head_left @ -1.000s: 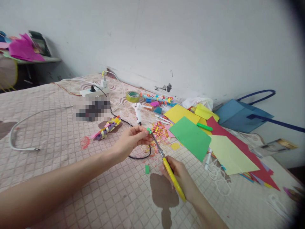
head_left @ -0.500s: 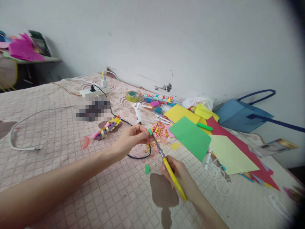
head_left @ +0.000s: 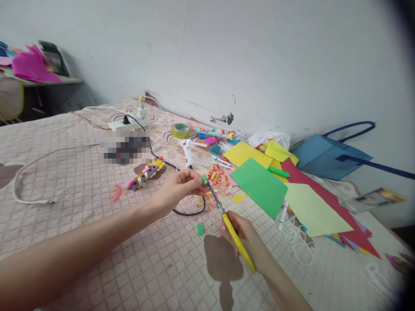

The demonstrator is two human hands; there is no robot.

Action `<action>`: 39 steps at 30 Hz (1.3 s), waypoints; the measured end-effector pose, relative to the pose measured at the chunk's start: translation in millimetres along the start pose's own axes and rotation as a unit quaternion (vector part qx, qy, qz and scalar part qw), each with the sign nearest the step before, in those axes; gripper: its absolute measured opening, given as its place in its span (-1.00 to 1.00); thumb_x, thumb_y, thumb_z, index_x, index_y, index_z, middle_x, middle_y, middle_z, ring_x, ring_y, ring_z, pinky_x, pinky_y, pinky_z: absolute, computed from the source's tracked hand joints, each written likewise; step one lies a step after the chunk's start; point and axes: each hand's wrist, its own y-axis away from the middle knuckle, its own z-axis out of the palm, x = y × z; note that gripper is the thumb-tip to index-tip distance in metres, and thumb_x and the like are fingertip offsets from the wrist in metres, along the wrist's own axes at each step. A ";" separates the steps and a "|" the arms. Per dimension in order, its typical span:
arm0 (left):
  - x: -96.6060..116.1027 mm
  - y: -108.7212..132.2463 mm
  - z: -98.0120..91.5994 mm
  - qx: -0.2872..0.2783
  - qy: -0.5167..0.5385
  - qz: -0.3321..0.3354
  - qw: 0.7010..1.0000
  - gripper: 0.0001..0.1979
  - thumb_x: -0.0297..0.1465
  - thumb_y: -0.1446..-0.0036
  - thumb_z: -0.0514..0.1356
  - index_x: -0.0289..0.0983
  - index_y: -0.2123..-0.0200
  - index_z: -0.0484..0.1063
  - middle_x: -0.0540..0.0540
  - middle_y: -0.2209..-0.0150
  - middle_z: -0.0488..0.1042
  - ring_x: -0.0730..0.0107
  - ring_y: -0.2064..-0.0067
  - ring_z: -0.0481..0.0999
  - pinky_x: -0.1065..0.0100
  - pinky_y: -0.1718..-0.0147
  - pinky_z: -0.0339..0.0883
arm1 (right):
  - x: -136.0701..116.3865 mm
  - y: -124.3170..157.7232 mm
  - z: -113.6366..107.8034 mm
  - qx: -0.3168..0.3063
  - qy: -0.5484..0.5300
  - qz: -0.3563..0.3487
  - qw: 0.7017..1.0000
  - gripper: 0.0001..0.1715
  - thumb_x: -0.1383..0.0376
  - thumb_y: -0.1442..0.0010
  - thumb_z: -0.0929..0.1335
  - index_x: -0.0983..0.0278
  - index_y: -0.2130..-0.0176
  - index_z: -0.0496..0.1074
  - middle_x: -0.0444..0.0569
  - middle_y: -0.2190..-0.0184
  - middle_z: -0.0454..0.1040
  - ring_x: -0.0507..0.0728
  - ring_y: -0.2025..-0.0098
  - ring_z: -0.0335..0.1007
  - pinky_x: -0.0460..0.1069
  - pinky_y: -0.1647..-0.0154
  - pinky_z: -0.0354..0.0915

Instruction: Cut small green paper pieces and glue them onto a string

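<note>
Between the fingertips of my left hand [head_left: 181, 188] is a small green paper piece [head_left: 204, 179], held in a pinch. My right hand [head_left: 243, 239] is closed round the yellow handles of a pair of scissors [head_left: 236, 239]. The scissor blades point up and left, with their tips at the green piece's edge; whether they are cutting into it I cannot tell. Below my hands, a second green scrap [head_left: 200, 229] lies on the quilted cover [head_left: 155, 263]. Just beyond the blades spreads a heap of tiny pink, yellow and orange clippings [head_left: 218, 176].
A white glue gun [head_left: 187, 154] stands behind my left hand, its black cord looping beneath. Coloured sheets, such as a green one [head_left: 259, 188], lie to the right beside a blue bag [head_left: 330, 155]. Farther back are tape [head_left: 180, 130] and a power strip [head_left: 128, 124]. A decorated stick [head_left: 145, 174] lies left.
The scissors and my right hand have shifted very slightly. My left hand keeps its pinch on the green piece, nearly still.
</note>
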 end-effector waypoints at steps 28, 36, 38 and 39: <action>1.3 -1.0 0.2 0.026 0.011 0.012 1.000 -0.85 -0.45 0.02 0.28 -0.33 0.45 0.33 -0.02 0.52 0.52 0.47 0.44 0.52 0.38 0.32 0.40 | 2.3 -0.6 1.2 0.003 0.005 0.000 1.000 -0.71 0.13 -0.13 0.29 0.24 0.48 0.18 -0.28 0.64 0.11 -0.07 0.68 -0.01 -0.15 0.69 0.06; 1.4 -0.4 -0.4 0.019 -0.040 0.029 0.999 -0.84 -0.40 -0.02 0.27 -0.32 0.46 0.33 -0.04 0.51 0.53 0.44 0.44 0.52 0.35 0.31 0.40 | -0.7 -0.9 0.4 0.002 0.019 -0.008 1.000 -0.71 0.13 -0.15 0.27 0.24 0.47 0.15 -0.27 0.63 0.12 -0.08 0.68 0.01 -0.15 0.70 0.05; 1.1 -0.3 -0.4 0.019 -0.047 0.031 0.998 -0.84 -0.39 -0.02 0.27 -0.33 0.46 0.33 -0.05 0.51 0.53 0.44 0.44 0.53 0.35 0.31 0.41 | -0.6 -0.4 0.4 0.000 0.014 -0.005 1.000 -0.73 0.15 -0.15 0.27 0.24 0.47 0.16 -0.27 0.63 0.12 -0.08 0.68 0.01 -0.15 0.69 0.05; 0.9 -0.3 -0.5 0.018 -0.048 0.031 0.998 -0.83 -0.39 -0.02 0.27 -0.33 0.46 0.33 -0.05 0.51 0.53 0.45 0.43 0.53 0.35 0.31 0.41 | -0.3 -0.1 0.6 0.000 0.012 -0.005 1.000 -0.73 0.15 -0.15 0.27 0.24 0.46 0.16 -0.27 0.63 0.11 -0.08 0.68 0.01 -0.15 0.69 0.05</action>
